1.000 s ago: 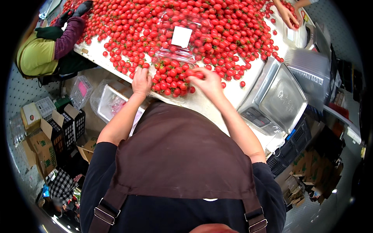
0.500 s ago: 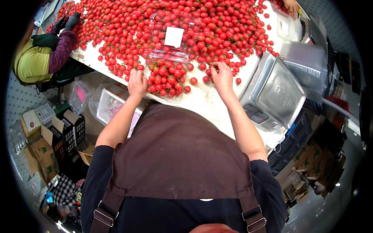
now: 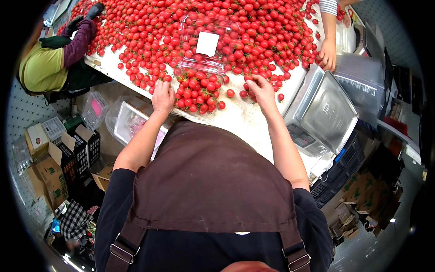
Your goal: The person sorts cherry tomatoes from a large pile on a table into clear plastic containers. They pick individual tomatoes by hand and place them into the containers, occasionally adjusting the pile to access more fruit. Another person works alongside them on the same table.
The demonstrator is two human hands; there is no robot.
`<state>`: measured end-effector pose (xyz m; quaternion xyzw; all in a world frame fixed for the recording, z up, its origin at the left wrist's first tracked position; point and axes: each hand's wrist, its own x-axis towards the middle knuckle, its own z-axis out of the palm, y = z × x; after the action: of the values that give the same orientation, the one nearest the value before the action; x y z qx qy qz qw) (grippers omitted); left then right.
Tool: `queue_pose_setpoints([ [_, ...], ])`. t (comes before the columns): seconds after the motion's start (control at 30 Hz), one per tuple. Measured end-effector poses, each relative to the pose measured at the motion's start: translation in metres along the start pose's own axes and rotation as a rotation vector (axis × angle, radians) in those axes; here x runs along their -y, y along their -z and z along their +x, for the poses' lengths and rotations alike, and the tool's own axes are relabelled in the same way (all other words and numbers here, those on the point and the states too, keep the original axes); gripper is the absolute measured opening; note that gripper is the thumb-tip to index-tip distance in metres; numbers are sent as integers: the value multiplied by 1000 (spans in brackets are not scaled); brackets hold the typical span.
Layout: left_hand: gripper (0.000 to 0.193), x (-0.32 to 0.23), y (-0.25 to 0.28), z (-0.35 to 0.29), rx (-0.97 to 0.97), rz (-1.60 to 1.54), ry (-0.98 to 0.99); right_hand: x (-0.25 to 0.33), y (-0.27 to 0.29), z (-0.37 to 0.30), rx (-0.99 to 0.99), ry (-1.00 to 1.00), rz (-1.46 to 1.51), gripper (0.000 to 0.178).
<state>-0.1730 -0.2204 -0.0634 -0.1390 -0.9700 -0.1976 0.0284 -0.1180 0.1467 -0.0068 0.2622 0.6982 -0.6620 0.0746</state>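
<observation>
A clear plastic clamshell box (image 3: pixel 216 109) lies near the table's front edge, its base heaped with red cherry tomatoes (image 3: pixel 198 90). Its see-through lid (image 3: pixel 186 45), bearing a white label (image 3: pixel 207 43), is folded back over the loose tomatoes. My left hand (image 3: pixel 163 96) is closed at the box's left side, gripping its edge; the fingertips are partly hidden. To the right of the box, my right hand (image 3: pixel 263 93) is pinched with thumb and finger on a cherry tomato (image 3: pixel 248 78). A few single tomatoes lie between the box and this hand.
A large spread of cherry tomatoes (image 3: pixel 145 27) covers the far table. A metal-topped scale (image 3: pixel 328 111) stands at right, beside stacked clear boxes (image 3: pixel 358 79). One person's bare hand (image 3: pixel 328 54) reaches in at far right; another's gloved hands (image 3: pixel 86 18) work at far left. Cartons (image 3: pixel 50 177) stand at lower left.
A person's arm has reached in at far right, its hand beside the tomatoes near the scale. The gloved hands at left have shifted. My hands keep nearly the same places.
</observation>
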Motion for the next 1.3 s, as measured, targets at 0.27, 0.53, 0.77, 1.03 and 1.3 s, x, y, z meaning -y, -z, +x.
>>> queue_pose_setpoints([
  [0.27,13,0,0,0,6,4,8,28,-16,18,-649,704,-985,23],
  [0.53,13,1,-1,2,-2,-4,-9,-1,-54,35,-180,763,-1012,27],
  [0.77,13,-1,1,1,1,-9,3,-7,-48,29,-159,682,-1010,34],
  [1.03,12,2,-2,1,7,-9,4,8,-68,65,20,481,-1156,39],
  [1.3,13,2,-1,1,8,-15,4,10,-48,46,26,418,-914,30],
])
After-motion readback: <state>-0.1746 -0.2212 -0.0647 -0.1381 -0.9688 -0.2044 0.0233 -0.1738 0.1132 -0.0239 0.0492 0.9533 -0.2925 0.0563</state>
